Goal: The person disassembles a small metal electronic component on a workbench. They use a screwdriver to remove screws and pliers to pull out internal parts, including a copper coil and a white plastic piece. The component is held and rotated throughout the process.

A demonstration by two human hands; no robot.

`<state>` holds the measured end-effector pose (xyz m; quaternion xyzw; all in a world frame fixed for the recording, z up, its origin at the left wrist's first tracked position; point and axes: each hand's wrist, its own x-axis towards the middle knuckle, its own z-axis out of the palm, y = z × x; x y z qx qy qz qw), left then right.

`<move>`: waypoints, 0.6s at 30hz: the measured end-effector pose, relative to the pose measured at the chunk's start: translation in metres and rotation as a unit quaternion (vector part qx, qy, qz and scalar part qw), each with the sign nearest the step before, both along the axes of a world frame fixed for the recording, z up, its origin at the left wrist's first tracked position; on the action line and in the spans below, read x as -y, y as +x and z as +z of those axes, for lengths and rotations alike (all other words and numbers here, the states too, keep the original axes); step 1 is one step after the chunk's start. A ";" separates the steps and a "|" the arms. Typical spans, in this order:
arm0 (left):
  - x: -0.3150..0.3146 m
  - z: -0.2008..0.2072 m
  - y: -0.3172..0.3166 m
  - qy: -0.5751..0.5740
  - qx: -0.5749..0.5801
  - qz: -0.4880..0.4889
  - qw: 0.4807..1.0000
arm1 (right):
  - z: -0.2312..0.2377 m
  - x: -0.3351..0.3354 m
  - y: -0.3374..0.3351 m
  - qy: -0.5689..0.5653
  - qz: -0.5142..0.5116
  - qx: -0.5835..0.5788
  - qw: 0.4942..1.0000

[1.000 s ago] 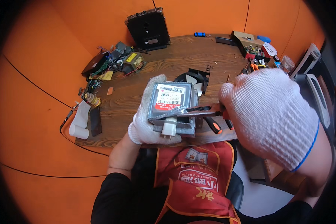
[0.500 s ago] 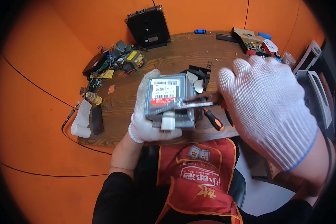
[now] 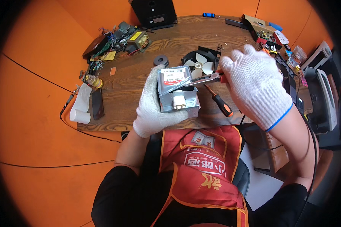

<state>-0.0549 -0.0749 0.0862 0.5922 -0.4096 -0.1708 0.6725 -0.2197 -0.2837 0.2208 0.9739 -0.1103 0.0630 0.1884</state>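
Half done, I would judge from my end: the top plate (image 3: 166,90) of the metal box (image 3: 167,103) looks skewed over a dark gap, yet it is not off, and the white connector (image 3: 179,100) sits in place on the box's near side. I see the box held up over the near part of the bench (image 3: 121,102), the left hand (image 3: 150,109) wrapped round it from the left and underneath. To the right of the box, the right hand (image 3: 255,79) is closed round the pliers (image 3: 206,80); their tips reach the plate's right edge, though I cannot tell whether they bite. A screwdriver (image 3: 221,104) lies right of the box, and a white-bladed fan (image 3: 198,66) beyond it to the right. For markings, I get a white label (image 3: 173,75) with barcodes and a red band on the plate, its print tiny, and large pale lettering on the red apron (image 3: 189,189), this side of the box
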 end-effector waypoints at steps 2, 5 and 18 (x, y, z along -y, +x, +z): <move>-0.006 0.000 0.000 0.035 0.020 -0.004 0.999 | -0.011 0.003 0.000 0.024 0.009 -0.016 1.000; -0.014 -0.002 0.001 0.053 -0.042 -0.002 0.998 | -0.028 0.006 0.007 0.004 0.038 0.060 0.997; -0.032 -0.027 0.022 -0.179 -0.247 -0.069 0.950 | -0.055 -0.001 -0.036 0.348 0.031 0.107 0.931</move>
